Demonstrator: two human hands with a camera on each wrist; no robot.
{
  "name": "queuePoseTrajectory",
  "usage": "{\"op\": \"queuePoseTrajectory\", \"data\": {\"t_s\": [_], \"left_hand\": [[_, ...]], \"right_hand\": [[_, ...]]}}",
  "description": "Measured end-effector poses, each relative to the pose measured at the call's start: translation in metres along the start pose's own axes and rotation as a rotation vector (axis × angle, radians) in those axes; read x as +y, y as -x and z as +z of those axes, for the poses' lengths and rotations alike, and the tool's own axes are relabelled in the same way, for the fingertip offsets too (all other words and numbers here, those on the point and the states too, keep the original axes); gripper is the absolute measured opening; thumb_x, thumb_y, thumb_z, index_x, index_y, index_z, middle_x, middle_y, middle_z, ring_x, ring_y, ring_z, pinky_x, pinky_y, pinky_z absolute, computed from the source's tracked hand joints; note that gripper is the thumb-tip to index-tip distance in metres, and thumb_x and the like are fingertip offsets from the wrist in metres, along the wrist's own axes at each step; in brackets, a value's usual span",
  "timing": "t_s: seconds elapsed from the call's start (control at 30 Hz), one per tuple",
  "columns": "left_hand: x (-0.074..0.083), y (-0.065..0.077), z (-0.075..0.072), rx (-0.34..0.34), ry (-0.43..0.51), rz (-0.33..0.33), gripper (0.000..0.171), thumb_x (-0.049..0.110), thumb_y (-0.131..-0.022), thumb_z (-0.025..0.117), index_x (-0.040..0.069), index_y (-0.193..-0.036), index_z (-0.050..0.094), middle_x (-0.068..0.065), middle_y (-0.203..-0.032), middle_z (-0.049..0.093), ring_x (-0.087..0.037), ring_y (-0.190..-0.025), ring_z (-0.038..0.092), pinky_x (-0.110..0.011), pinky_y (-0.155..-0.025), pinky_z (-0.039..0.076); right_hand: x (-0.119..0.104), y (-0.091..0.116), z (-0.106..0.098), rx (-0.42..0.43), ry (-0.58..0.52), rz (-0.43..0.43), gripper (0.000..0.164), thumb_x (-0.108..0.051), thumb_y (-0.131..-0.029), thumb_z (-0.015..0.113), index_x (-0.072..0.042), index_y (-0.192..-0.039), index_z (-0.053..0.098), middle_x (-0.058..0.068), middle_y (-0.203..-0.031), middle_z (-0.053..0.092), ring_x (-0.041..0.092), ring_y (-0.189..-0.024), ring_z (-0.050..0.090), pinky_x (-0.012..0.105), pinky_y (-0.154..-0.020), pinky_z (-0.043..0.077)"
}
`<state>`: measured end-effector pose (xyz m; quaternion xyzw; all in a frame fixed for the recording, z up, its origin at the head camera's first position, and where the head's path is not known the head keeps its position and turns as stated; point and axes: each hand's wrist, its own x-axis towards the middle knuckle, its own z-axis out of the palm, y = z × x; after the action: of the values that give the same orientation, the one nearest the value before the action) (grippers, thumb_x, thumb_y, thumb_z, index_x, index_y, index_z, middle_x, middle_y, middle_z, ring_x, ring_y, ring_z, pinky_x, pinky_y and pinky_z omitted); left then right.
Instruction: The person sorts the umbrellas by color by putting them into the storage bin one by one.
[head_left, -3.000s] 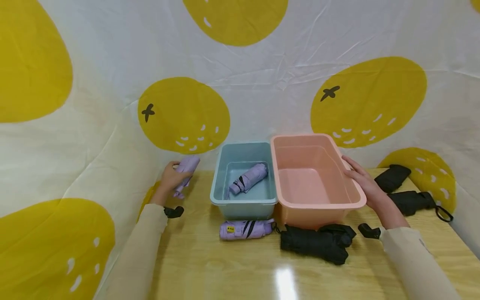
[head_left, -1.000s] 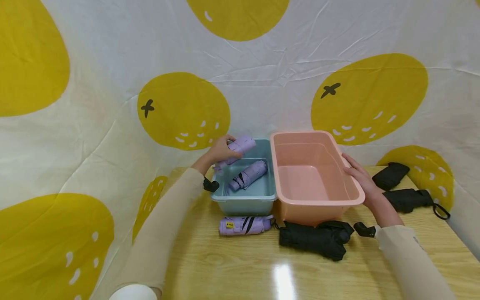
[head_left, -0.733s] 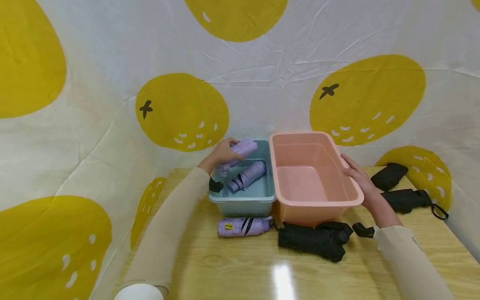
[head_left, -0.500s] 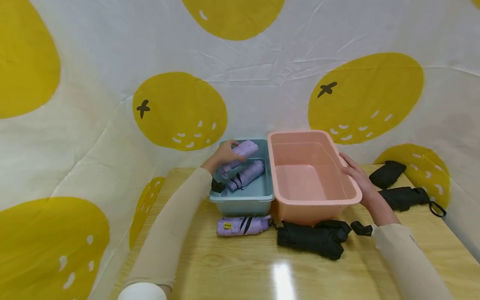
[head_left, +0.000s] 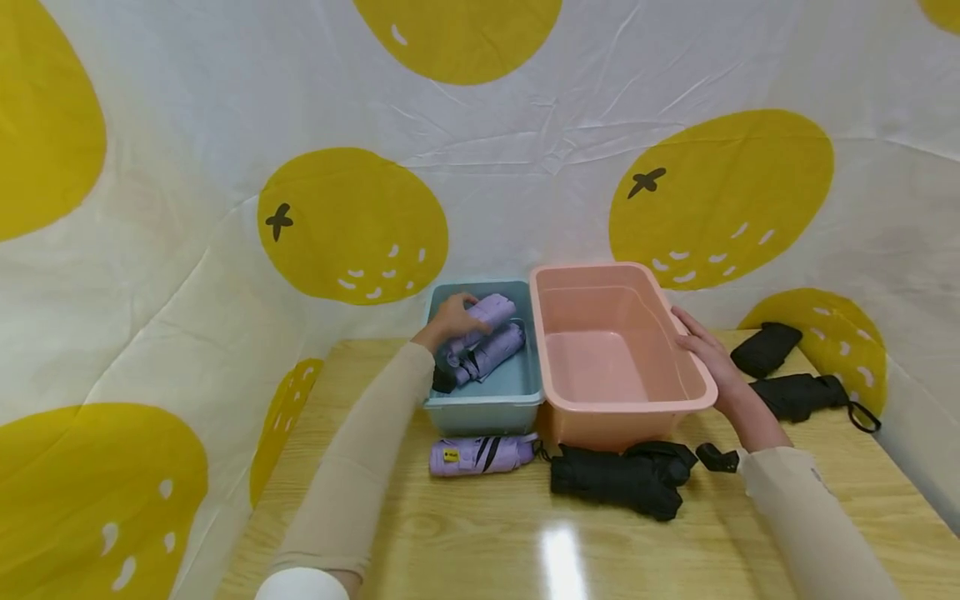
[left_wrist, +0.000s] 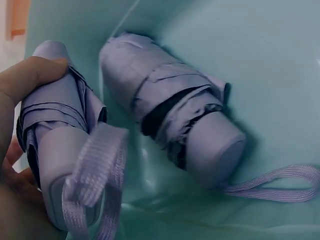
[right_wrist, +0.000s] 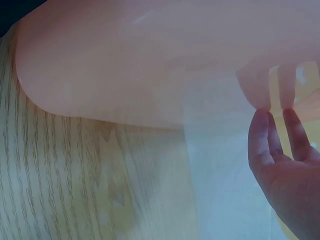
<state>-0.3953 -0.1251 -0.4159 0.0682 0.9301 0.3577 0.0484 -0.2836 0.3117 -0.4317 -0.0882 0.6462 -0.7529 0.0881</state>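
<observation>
My left hand (head_left: pixel 450 321) grips a folded purple umbrella (head_left: pixel 491 310) inside the light-blue bin (head_left: pixel 483 402). In the left wrist view, the thumb lies over the held umbrella (left_wrist: pixel 55 102) and its strap loop dangles from the handle end. Beside it, a second purple umbrella (left_wrist: pixel 160 85) lies on the bin floor with its strap spread out. The pink bin (head_left: pixel 633 407) stands against the blue one on the right. My right hand (head_left: pixel 708 358) rests on its right side; in the right wrist view, extended fingers (right_wrist: pixel 258 135) touch the outer wall.
A purple umbrella (head_left: pixel 483 455) lies in front of the blue bin, and a black umbrella (head_left: pixel 615 481) in front of the pink one. Two more black folded umbrellas, one farther back (head_left: pixel 767 350), lie at the right. Patterned cloth (head_left: pixel 510 208) hangs behind the wooden table (head_left: pixel 450 533).
My left hand has carried the purple umbrella rightward from beside the blue bin and lowered it inside, close to the other umbrella. The right hand has stayed at the pink bin.
</observation>
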Motion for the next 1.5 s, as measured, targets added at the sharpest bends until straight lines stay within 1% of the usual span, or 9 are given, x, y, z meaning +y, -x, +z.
{"op": "queuePoseTrajectory", "data": {"t_s": [0.23, 0.4, 0.53, 0.7, 0.9, 1.07, 1.23, 1.37, 1.5], "left_hand": [[-0.001, 0.000, 0.005, 0.026, 0.010, -0.031, 0.069, 0.029, -0.073, 0.084, 0.005, -0.129, 0.053, -0.016, -0.129, 0.052, -0.029, -0.106, 0.052, -0.041, -0.093, 0.044], [0.000, -0.003, 0.005, 0.027, -0.020, -0.044, 0.068, 0.030, -0.071, 0.085, 0.005, -0.127, 0.055, -0.016, -0.125, 0.055, -0.029, -0.103, 0.053, -0.040, -0.091, 0.046], [0.000, -0.006, 0.006, 0.014, -0.051, -0.057, 0.068, 0.028, -0.071, 0.085, 0.006, -0.128, 0.056, -0.016, -0.128, 0.055, -0.028, -0.107, 0.052, -0.040, -0.093, 0.044], [-0.003, -0.007, 0.006, -0.027, -0.108, -0.073, 0.070, 0.030, -0.071, 0.086, 0.008, -0.130, 0.056, -0.015, -0.131, 0.053, -0.029, -0.111, 0.051, -0.041, -0.096, 0.043], [-0.012, -0.005, 0.006, -0.060, -0.116, -0.098, 0.071, 0.027, -0.070, 0.087, 0.006, -0.129, 0.056, -0.016, -0.129, 0.054, -0.030, -0.110, 0.052, -0.041, -0.095, 0.044], [-0.017, -0.007, 0.008, -0.114, -0.130, -0.096, 0.072, 0.029, -0.071, 0.086, 0.003, -0.130, 0.054, -0.017, -0.128, 0.055, -0.030, -0.109, 0.053, -0.040, -0.092, 0.045], [-0.017, -0.010, 0.008, -0.135, -0.105, -0.118, 0.068, 0.029, -0.075, 0.083, 0.000, -0.129, 0.053, -0.018, -0.126, 0.055, -0.030, -0.106, 0.053, -0.041, -0.090, 0.046], [-0.015, -0.011, 0.008, -0.156, -0.079, -0.141, 0.066, 0.027, -0.078, 0.081, 0.000, -0.131, 0.052, -0.018, -0.128, 0.054, -0.030, -0.108, 0.053, -0.041, -0.093, 0.044], [-0.012, -0.008, 0.007, -0.160, -0.071, -0.138, 0.066, 0.026, -0.079, 0.079, -0.001, -0.131, 0.050, -0.019, -0.129, 0.054, -0.031, -0.112, 0.052, -0.041, -0.096, 0.043]], "right_hand": [[-0.004, 0.001, 0.000, -0.004, 0.004, -0.002, 0.063, -0.020, -0.106, 0.039, -0.026, -0.157, 0.004, 0.011, -0.162, 0.001, 0.003, -0.115, 0.053, 0.021, -0.088, 0.047], [-0.004, 0.000, 0.000, 0.000, 0.002, -0.001, 0.063, -0.018, -0.106, 0.039, -0.025, -0.157, 0.004, 0.010, -0.162, 0.000, 0.002, -0.116, 0.051, 0.020, -0.089, 0.046], [-0.006, 0.000, 0.001, 0.001, 0.009, -0.003, 0.063, -0.019, -0.106, 0.039, -0.026, -0.157, 0.004, 0.011, -0.162, -0.001, 0.002, -0.117, 0.050, 0.020, -0.089, 0.046], [-0.006, 0.002, 0.003, 0.019, 0.028, 0.015, 0.063, -0.021, -0.106, 0.040, -0.027, -0.157, 0.005, 0.012, -0.162, 0.001, 0.003, -0.115, 0.051, 0.020, -0.087, 0.047], [-0.002, 0.004, 0.010, 0.003, 0.005, 0.024, 0.062, -0.020, -0.106, 0.039, -0.028, -0.157, 0.006, 0.012, -0.162, 0.001, 0.002, -0.112, 0.054, 0.021, -0.088, 0.047], [0.001, 0.006, 0.010, 0.001, -0.024, 0.017, 0.061, -0.019, -0.106, 0.037, -0.026, -0.157, 0.005, 0.011, -0.162, 0.001, 0.004, -0.114, 0.054, 0.022, -0.088, 0.047], [0.001, 0.004, 0.006, -0.012, -0.006, 0.000, 0.061, -0.019, -0.107, 0.036, -0.026, -0.158, 0.004, 0.011, -0.162, 0.001, 0.005, -0.117, 0.052, 0.022, -0.089, 0.047], [0.000, 0.004, 0.005, -0.007, 0.003, 0.003, 0.061, -0.019, -0.106, 0.036, -0.026, -0.158, 0.004, 0.010, -0.162, 0.002, 0.005, -0.117, 0.052, 0.022, -0.089, 0.047], [-0.001, 0.005, 0.006, -0.001, 0.010, 0.004, 0.061, -0.019, -0.106, 0.036, -0.025, -0.158, 0.004, 0.011, -0.161, 0.002, 0.004, -0.115, 0.053, 0.023, -0.089, 0.047]]}}
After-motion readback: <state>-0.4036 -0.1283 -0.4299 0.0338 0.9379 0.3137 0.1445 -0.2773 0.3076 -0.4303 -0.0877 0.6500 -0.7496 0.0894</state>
